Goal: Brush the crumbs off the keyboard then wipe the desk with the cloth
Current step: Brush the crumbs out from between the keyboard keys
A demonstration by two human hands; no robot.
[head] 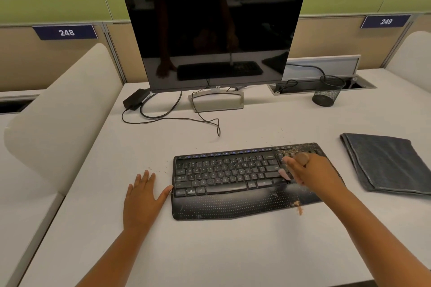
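While left hand lies flat, right hand grips brush, keyboard running left-right.

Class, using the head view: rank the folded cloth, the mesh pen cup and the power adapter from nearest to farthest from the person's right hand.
Measured from the right hand, which holds a brush over the keyboard's right end:
1. Folded cloth, just to its right on the desk.
2. Mesh pen cup, behind it, far right.
3. Power adapter, far left, beside the monitor.

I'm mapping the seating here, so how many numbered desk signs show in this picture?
2. Sign 248 sits on the back partition at the left; sign 249 sits on the partition at the right, above the mesh pen cup. Others may lie outside the frame.
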